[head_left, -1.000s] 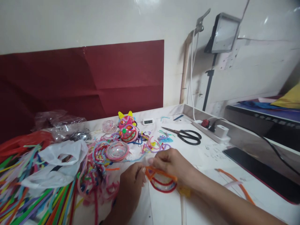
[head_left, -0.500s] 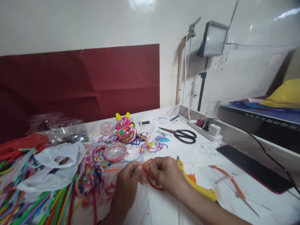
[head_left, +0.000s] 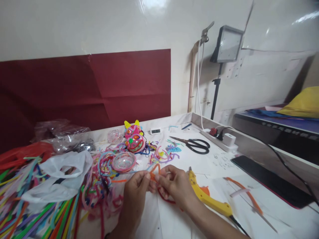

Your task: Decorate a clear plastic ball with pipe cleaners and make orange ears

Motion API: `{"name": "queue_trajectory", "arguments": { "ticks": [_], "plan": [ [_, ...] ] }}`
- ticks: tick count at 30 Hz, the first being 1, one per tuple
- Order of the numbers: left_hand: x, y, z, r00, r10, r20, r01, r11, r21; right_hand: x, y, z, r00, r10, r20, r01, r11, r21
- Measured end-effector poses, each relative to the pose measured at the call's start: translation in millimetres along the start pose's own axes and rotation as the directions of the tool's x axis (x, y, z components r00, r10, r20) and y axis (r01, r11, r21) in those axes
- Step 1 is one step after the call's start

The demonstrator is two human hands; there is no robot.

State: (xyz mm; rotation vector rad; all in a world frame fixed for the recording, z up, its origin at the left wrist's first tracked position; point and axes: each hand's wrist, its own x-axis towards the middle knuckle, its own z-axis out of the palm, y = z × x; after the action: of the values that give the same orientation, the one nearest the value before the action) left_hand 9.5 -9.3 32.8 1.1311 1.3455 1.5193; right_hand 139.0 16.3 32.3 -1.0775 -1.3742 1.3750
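Both my hands meet over the white table near its front middle. My left hand (head_left: 136,192) and my right hand (head_left: 174,186) pinch an orange pipe cleaner (head_left: 155,169) between their fingertips, its bent end poking up between them. Under my right hand lies a red pipe-cleaner loop (head_left: 165,199). A yellow glue gun (head_left: 208,198) lies just right of my right wrist.
A heap of coloured pipe cleaners (head_left: 37,212) and a white plastic bag (head_left: 59,176) fill the left. A pink clear half-dome (head_left: 124,161), a pink mask figure (head_left: 134,138), black scissors (head_left: 196,144), a power strip (head_left: 224,139), a dark phone (head_left: 271,181) and loose orange stems (head_left: 246,196) lie beyond.
The view shifted, so the yellow glue gun now shows beside my right wrist. My hands have drawn closer together and lifted the orange pipe cleaner's bent end upward.
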Motion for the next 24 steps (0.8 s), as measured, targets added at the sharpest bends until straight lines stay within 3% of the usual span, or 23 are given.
{"name": "queue_trajectory", "arguments": {
  "ticks": [8,17,24],
  "plan": [
    [1.4,0.1,0.6,0.996,-0.090,-0.023,0.088,0.994,-0.072,4.5,5.9,-0.9,0.999,0.014,0.053,-0.018,0.998,0.066],
    [5.0,-10.5,-3.7,0.982,-0.174,0.075,0.188,0.947,-0.260,7.5,0.5,-0.5,0.995,0.021,0.100,-0.020,1.000,-0.004],
    [9.3,-11.5,-5.2,0.978,-0.173,0.117,0.203,0.915,-0.350,13.6,1.5,1.4,0.991,0.009,0.136,-0.008,1.000,-0.007]
  ]
}}
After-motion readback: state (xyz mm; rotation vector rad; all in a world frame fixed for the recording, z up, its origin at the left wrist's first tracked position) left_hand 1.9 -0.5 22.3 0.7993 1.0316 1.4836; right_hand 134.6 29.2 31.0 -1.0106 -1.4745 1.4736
